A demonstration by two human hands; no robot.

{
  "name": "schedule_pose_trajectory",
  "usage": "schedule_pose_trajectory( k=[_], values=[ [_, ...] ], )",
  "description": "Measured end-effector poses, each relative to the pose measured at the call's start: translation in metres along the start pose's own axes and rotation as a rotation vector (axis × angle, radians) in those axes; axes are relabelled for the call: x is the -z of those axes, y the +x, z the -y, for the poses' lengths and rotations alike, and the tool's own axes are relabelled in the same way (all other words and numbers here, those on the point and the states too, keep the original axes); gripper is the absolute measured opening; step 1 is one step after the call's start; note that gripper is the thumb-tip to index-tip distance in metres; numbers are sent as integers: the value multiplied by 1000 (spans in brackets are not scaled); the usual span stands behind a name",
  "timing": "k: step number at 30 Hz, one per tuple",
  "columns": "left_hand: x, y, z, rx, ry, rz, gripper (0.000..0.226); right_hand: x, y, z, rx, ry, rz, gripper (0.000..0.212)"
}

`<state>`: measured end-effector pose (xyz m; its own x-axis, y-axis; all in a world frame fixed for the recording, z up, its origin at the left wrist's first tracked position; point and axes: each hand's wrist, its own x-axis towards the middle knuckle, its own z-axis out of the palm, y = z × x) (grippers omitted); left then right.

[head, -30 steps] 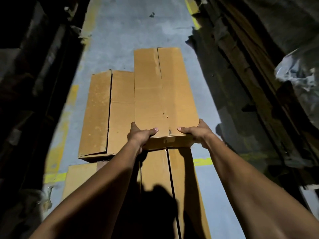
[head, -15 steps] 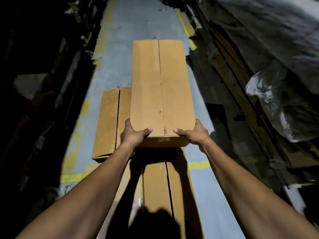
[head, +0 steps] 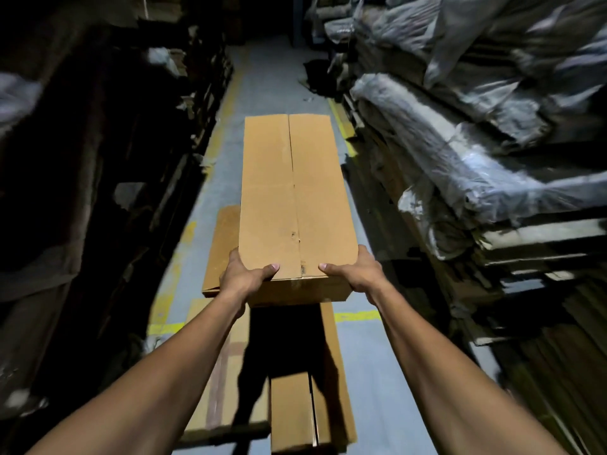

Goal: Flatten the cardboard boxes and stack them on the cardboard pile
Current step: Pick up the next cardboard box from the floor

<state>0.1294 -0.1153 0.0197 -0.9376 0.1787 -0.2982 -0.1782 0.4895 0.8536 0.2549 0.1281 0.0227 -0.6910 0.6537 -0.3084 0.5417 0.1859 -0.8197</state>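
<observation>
A long brown cardboard box with a centre seam is held out in front of me above the floor, its far end pointing down the aisle. My left hand grips its near left corner, thumb on top. My right hand grips the near right corner the same way. Under it, another brown box lies on the grey floor to the left. Two more boxes lie nearer me, one below the held box and one partly in shadow.
The grey aisle floor has yellow lines. Stacked flat cardboard and plastic-wrapped bundles line the right side. Dark shelving with cardboard fills the left. The aisle runs on ahead.
Both hands have lifted the long box higher and tipped it level. The view has risen to look further down the aisle, and the floor boxes now sit lower.
</observation>
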Motion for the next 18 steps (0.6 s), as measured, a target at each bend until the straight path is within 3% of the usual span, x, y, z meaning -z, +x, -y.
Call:
schedule_pose_trajectory(
  k=[10,14,18],
  values=[
    [77,-219,9,-51,6,-2,85,57,-221,-16,30,-51,-12,122],
    [89,-311,30,-54,10,-6,84,78,-322,-39,29,-6,-19,103],
    [93,-406,73,-42,-6,-22,84,90,-406,-90,73,-3,0,107]
  ],
)
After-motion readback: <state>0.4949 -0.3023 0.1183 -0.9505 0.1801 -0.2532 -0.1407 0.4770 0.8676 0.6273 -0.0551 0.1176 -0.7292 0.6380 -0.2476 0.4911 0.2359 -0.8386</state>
